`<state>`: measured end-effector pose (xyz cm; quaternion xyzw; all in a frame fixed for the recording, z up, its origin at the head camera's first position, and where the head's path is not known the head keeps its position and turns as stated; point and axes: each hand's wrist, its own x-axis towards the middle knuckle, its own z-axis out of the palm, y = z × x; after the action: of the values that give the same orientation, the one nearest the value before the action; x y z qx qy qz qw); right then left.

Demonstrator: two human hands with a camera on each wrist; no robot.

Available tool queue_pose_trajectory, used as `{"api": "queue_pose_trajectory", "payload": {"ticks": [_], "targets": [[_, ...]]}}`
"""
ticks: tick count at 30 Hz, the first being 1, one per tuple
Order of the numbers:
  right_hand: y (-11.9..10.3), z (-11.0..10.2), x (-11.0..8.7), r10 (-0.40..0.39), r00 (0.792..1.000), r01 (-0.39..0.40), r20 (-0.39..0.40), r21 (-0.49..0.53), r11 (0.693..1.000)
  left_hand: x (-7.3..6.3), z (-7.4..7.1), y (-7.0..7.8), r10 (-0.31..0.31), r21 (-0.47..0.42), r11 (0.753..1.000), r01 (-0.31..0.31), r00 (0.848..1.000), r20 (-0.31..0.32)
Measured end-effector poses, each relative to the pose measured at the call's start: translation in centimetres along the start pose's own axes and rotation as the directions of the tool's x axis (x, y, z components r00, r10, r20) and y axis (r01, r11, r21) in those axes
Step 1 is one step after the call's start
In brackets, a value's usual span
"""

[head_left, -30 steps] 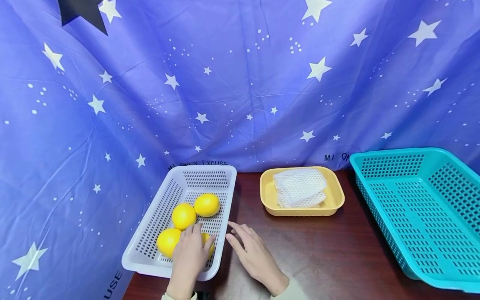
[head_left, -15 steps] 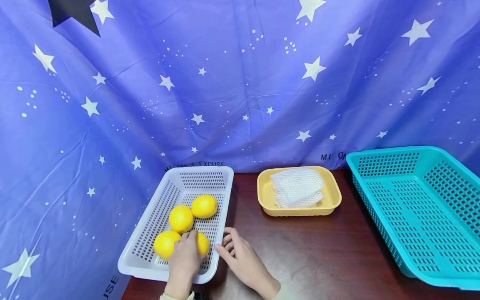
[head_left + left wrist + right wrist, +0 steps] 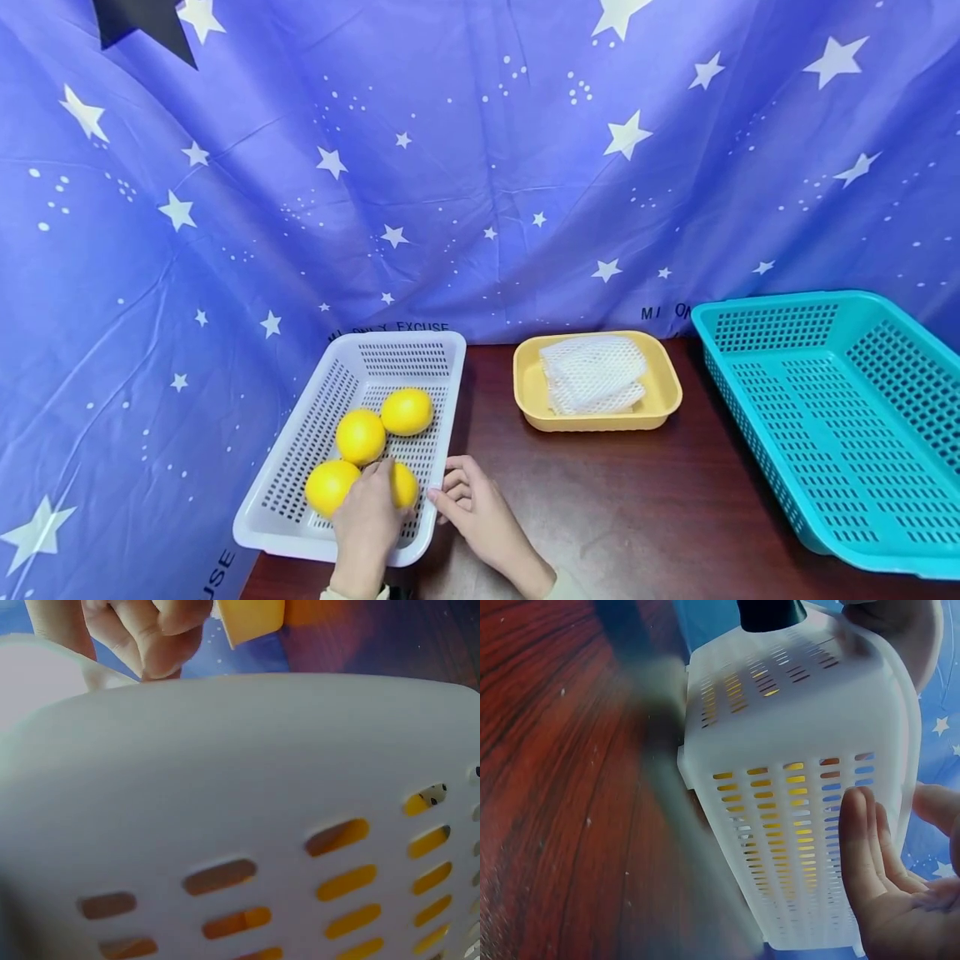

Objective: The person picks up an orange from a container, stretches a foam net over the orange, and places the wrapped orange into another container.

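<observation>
A white perforated basket [image 3: 296,543] at the left of the table holds several round yellow fruits, such as this fruit [image 3: 361,437]. My left hand [image 3: 367,521] reaches in over its front edge and grips the nearest right yellow fruit [image 3: 406,486], fingers over the top and thumb at its near side. Outside the basket, my right hand [image 3: 483,517] holds the right rim, thumb on the edge. In the right wrist view the fingers [image 3: 855,832] of that hand lie against the slotted side wall. Mostly basket wall [image 3: 225,765] fills the left wrist view.
A yellow tray [image 3: 528,387] with folded white foam netting [image 3: 596,371] stands at the back of the dark wooden table [image 3: 622,517]. To the right is a large teal basket [image 3: 806,517]. A blue star-printed cloth [image 3: 465,167] hangs behind and at the left.
My left hand has curled its fingers round the yellow fruit. The right hand has come from beside the basket onto its right rim. The head view has shifted slightly.
</observation>
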<state>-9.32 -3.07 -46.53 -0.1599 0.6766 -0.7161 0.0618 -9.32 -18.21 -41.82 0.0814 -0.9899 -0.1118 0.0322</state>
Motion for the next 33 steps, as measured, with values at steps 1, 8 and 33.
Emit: {"api": "queue_pose_trajectory", "payload": {"ticks": [1, 8, 33], "targets": [[0.0, 0.1, 0.0, -0.001, 1.000, 0.001, 0.001, 0.014, 1.000, -0.1, 0.0, -0.1, -0.001, 0.000, 1.000, 0.001, 1.000, -0.007], [-0.1, 0.5, -0.1, 0.030, 0.999, -0.032, 0.020, 0.134, 0.990, -0.3, 0.1, -0.5, 0.012, -0.001, 1.000, -0.012, 0.996, -0.093], [-0.4, -0.3, 0.5, 0.076, 0.995, -0.090, 0.065, 0.249, 0.964, -0.7, -1.8, 0.6, 0.097, -0.201, 0.957, -0.210, 0.882, -0.460]]}}
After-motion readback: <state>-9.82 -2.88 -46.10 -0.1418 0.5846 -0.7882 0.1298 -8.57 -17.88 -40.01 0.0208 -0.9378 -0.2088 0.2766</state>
